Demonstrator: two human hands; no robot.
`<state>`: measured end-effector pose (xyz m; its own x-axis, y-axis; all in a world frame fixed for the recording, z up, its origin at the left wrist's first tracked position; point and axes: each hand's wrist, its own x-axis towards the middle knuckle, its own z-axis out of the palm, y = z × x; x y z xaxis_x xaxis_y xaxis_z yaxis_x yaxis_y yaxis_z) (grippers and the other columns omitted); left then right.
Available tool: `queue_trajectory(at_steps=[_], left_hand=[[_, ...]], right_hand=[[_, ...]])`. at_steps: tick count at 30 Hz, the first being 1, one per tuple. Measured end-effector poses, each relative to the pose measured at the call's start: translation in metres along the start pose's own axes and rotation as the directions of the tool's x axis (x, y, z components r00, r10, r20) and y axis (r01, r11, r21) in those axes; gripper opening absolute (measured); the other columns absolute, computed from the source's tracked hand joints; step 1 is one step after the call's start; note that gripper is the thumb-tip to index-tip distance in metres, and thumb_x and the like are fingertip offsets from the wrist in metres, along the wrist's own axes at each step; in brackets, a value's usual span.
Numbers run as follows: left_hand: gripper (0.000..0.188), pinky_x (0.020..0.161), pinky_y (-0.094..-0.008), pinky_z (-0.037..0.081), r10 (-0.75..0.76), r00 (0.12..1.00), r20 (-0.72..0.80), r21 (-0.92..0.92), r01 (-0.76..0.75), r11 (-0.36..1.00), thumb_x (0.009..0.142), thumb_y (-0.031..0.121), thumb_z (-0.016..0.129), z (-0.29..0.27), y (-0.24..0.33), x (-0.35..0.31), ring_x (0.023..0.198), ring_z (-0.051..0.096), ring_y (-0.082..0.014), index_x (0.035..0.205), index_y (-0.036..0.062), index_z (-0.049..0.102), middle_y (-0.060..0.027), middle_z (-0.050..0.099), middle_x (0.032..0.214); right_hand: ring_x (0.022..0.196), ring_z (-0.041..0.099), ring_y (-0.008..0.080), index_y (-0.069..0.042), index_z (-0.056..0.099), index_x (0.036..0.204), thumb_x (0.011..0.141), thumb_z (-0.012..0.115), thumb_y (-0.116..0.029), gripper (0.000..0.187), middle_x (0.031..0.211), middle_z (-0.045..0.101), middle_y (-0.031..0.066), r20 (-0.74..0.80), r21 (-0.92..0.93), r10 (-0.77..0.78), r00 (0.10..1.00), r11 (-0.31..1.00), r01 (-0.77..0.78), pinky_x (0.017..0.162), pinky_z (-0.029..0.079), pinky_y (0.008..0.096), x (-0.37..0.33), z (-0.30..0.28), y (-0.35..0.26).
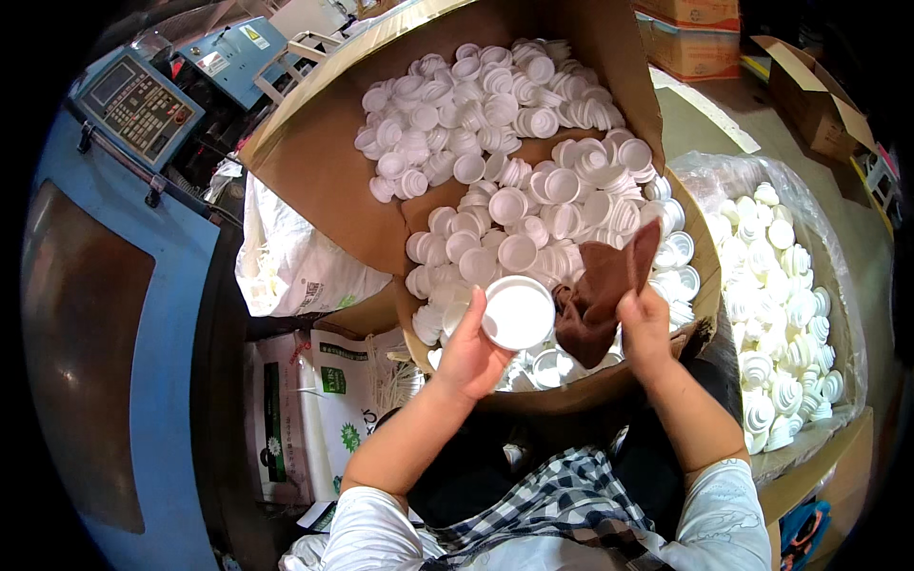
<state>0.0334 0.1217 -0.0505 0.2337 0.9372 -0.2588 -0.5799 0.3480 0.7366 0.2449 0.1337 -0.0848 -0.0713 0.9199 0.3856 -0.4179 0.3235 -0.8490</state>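
My left hand [468, 354] holds a round white plastic lid [518, 312] by its rim, its flat face turned toward me. My right hand [645, 324] grips a brown cloth [600, 297] that hangs beside the lid, just touching its right edge. Both hands hover over the near edge of a large cardboard box [314, 171] heaped with several loose white plastic lids [514, 143].
A clear plastic bag [838, 285] on the right holds several stacked white lids [776, 314]. A blue machine with a control panel [138, 107] stands at left. White printed sacks [305, 400] lie by my left elbow. Cardboard boxes [809, 90] sit at the back right.
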Motion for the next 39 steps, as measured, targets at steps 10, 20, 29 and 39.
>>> queue_trajectory(at_steps=[10, 20, 29, 39], left_hand=[[0.073, 0.106, -0.0326, 0.016, -0.026, 0.967, 0.253, 0.175, -0.019, 0.984, 0.09, 0.054, 0.032, 0.014, -0.098, -0.04, 0.127, 0.025, -0.0165, 0.138, 0.0048, 0.008, -0.0073, 0.027, 0.137], [0.046, 0.089, -0.0297, 0.041, 0.12, 0.982, 0.143, 0.718, -0.187, 0.671, 0.079, -0.001, 0.043, -0.025, -0.061, -0.005, 0.099, 0.056, -0.0207, 0.126, 0.0023, 0.042, -0.0125, 0.06, 0.103], [0.043, 0.076, -0.0358, 0.047, 0.144, 0.966, -0.214, 0.956, 0.237, -0.172, 0.075, 0.026, 0.065, -0.085, 0.03, 0.011, 0.087, 0.06, -0.0292, 0.112, 0.0072, 0.054, -0.0171, 0.062, 0.094], [0.037, 0.081, -0.0403, 0.045, 0.379, 0.914, -0.141, 0.793, 0.334, -0.51, 0.066, 0.02, 0.07, -0.136, 0.03, 0.048, 0.096, 0.053, -0.0299, 0.103, 0.012, 0.064, -0.0127, 0.058, 0.099]], right_hand=[[0.094, 0.051, 0.0369, -0.004, 0.061, 0.093, 0.084, 0.047, -0.033, 0.034, 0.099, 0.059, 0.0157, 0.253, -0.487, -0.13, 0.959, 0.839, 0.242, 0.085, 0.039, 0.0412, -0.023, 0.024, 0.046], [0.091, 0.056, 0.0245, -0.002, 0.048, 0.115, 0.093, 0.032, -0.049, 0.055, 0.104, 0.055, 0.0143, -0.312, 0.509, 0.595, 0.741, 0.763, -0.399, 0.082, 0.046, 0.0377, 0.013, 0.003, 0.073], [0.097, 0.053, 0.0266, -0.004, 0.046, 0.114, 0.093, 0.031, -0.049, 0.051, 0.107, 0.053, 0.0118, -0.301, 0.609, 0.613, 0.73, 0.713, -0.348, 0.089, 0.043, 0.0424, 0.022, -0.035, 0.063], [0.107, 0.049, 0.0277, -0.004, 0.043, 0.121, 0.094, 0.027, -0.047, 0.053, 0.117, 0.05, 0.0136, -0.355, 0.541, 0.478, 0.803, 0.806, -0.241, 0.095, 0.038, 0.041, 0.02, -0.026, 0.064]])
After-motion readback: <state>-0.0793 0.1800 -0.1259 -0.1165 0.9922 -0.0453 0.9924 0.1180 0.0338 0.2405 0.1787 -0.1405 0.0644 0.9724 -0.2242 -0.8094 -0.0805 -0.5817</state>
